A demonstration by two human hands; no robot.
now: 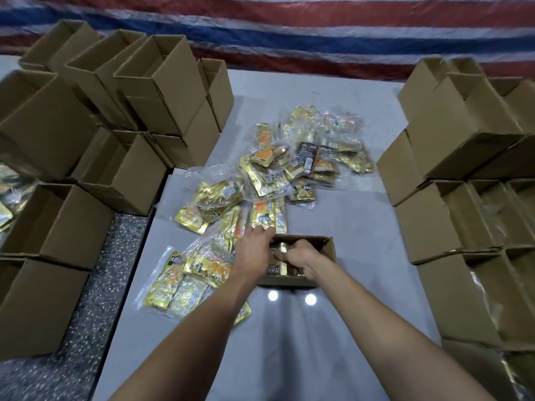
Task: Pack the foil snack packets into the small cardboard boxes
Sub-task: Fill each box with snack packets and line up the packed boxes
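A small open cardboard box (328, 251) lies in the middle of the grey table, with gold foil packets (277, 270) inside it. My left hand (253, 251) is at the box's left wall, fingers bent over the outside and thumb reaching inside. My right hand (299, 257) is down in the box, and its curled fingers grip the packets there. A loose heap of gold foil snack packets in clear plastic bags (269, 175) spreads just beyond the box. More bagged packets (179, 282) lie to its left.
Stacks of open cardboard boxes (139, 169) crowd the left side, some over a speckled floor (115, 256). Another stack (463, 157) lines the right edge, with lower boxes holding foil. A striped tarp (289, 30) hangs behind.
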